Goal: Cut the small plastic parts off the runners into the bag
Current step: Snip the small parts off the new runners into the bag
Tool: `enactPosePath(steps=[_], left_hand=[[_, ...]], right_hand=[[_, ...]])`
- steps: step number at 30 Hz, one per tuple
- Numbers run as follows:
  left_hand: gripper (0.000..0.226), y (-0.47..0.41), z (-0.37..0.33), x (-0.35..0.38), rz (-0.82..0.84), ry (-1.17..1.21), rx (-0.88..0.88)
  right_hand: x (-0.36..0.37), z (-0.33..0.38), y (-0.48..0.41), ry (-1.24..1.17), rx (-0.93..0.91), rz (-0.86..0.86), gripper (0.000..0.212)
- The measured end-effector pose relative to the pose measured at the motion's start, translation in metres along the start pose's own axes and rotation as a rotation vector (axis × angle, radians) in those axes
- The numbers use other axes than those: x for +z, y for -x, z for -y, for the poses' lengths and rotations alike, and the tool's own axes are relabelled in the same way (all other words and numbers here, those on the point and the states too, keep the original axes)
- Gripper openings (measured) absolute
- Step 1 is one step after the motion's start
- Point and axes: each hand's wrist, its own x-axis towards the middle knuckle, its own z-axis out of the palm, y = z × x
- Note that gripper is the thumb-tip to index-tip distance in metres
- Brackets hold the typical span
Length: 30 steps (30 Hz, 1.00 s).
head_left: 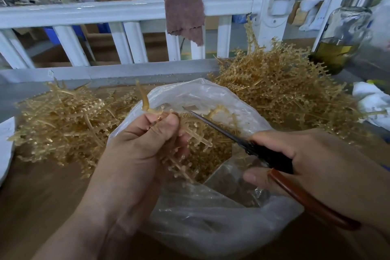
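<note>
Left grip (143,141) clutches a runner (196,135) over the open bag (211,228); my right grip (312,160) holds scissors (219,127), blade tip by the runner. Parts (213,160) lie in the bag; runner piles (63,120) flank it.

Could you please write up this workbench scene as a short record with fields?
Left hand: grips a runner over the bag's open mouth
Right hand: holds scissors, blades pointing toward the runner
Bag: clear plastic, open, small tan parts inside
Left pile: tangled tan runners
Right pile: taller heap of runners
Background: glass bottle at right; brown cloth draped over white railing
</note>
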Motion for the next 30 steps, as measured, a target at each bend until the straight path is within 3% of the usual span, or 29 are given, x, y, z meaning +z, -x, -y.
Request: enactPosePath(steps=[5,9,13,30], left_hand=[[0.010,0.0019,-0.0010,0.0007,-0.017,0.001,0.016],[0.018,0.0015,-0.0003,0.0017,0.002,0.005,0.031],[0.009,0.0003,0.0005,0.0001,0.009,0.013,0.048],[0.011,0.0005,0.0047,-0.0029,0.002,-0.120,0.194]], right_hand=[[0.0005,0.0005,0.0012,0.044,-0.010,-0.005,0.046],[-0.0012,0.0007,0.0010,0.089,-0.016,-0.026,0.066],[-0.0022,-0.0002,0.0006,0.125,-0.032,-0.033,0.075],[0.0001,0.0094,0.0027,0.190,-0.065,-0.072,0.057]])
